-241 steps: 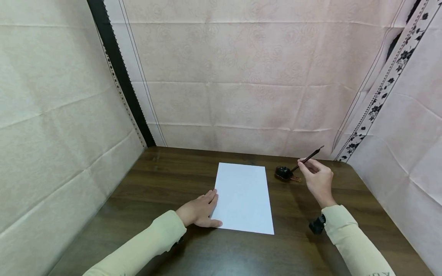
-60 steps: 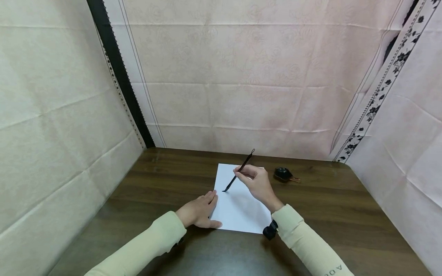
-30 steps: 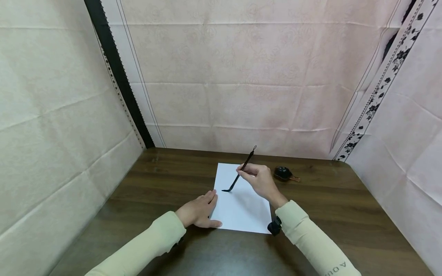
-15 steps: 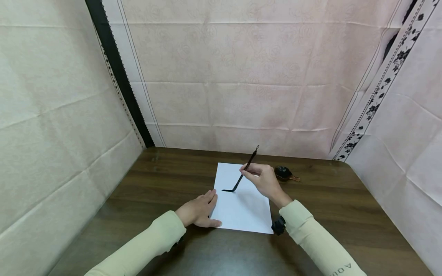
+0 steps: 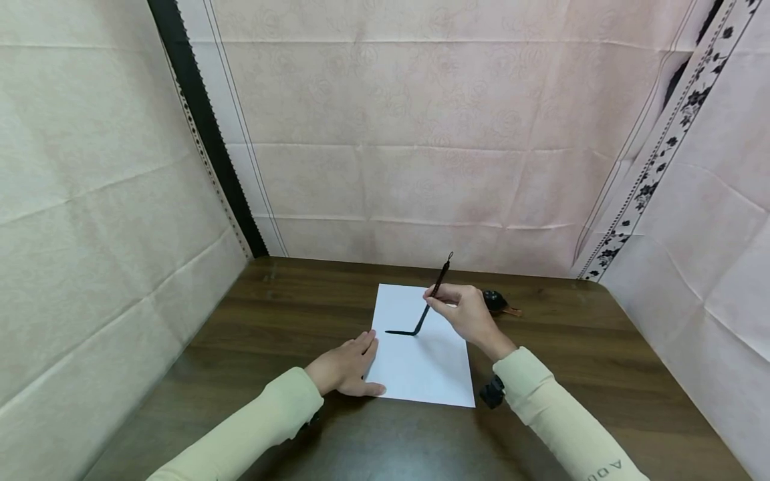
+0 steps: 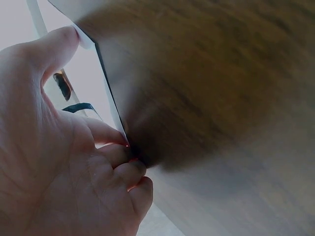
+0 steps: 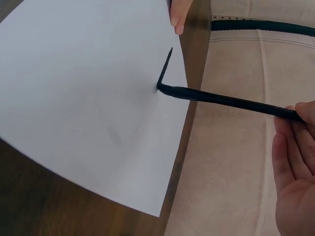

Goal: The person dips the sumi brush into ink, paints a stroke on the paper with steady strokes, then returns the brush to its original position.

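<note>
My right hand [image 5: 462, 312] pinches a dark ink brush [image 5: 441, 277] by its handle, tilted with the hanging loop up. The brush tip touches the white sheet of paper [image 5: 415, 374]. A black ink stroke [image 5: 397, 332] runs across the paper from the left up to the tip. In the right wrist view the brush [image 7: 231, 101] lies between thumb and fingers, and the stroke [image 7: 166, 64] ends at its bristles. My left hand [image 5: 345, 366] rests with extended fingers on the paper's left edge; the left wrist view shows its palm [image 6: 64, 172] and thumb at that edge.
On the wooden table [image 5: 271, 401], a black, rounded ink holder [image 5: 494, 300] with a brown tail-like end sits right of the paper, partly behind my right hand. Pale cloth walls [image 5: 391, 133] enclose the table at the back and both sides.
The right hand has gone from beside the ink holder to the paper with the brush. Over the last two seconds it has slid right, lengthening the black stroke. The left hand has stayed put.
</note>
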A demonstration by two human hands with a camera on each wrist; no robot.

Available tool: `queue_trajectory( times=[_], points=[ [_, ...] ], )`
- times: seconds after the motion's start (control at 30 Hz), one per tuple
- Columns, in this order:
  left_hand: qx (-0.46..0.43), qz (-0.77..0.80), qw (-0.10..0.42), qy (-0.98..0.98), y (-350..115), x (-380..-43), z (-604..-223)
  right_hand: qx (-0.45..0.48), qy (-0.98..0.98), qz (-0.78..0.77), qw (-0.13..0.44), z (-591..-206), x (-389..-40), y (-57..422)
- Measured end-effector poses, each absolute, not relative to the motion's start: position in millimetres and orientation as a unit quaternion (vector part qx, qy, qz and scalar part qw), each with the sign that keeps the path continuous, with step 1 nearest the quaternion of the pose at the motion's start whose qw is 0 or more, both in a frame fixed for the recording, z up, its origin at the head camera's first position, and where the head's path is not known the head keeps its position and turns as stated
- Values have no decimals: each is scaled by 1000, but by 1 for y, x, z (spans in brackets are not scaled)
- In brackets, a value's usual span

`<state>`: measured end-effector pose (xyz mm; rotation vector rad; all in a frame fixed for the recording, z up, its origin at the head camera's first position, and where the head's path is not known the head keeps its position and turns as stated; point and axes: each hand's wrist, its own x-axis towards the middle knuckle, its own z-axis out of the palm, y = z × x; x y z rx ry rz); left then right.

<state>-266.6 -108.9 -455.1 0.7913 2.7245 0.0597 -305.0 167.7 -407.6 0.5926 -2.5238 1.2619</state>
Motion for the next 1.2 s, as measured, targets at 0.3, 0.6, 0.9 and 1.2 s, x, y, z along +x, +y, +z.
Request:
queue_trajectory(
  times=[0.3, 0.6, 0.9, 1.2],
  points=[
    [279, 25, 149, 948, -111, -267, -455, 221, -881, 397, 131, -398, -300, 175],
    [281, 20, 150, 948, -110, -265, -452, 210, -894, 378, 119, -391, -298, 182],
    [277, 24, 154, 948, -109, -264, -452, 203, -897, 381, 98, -387, -298, 187],
    [281, 27, 150, 948, -110, -265, -453, 211, -903, 359, 106, -385, -298, 194]
  ],
)
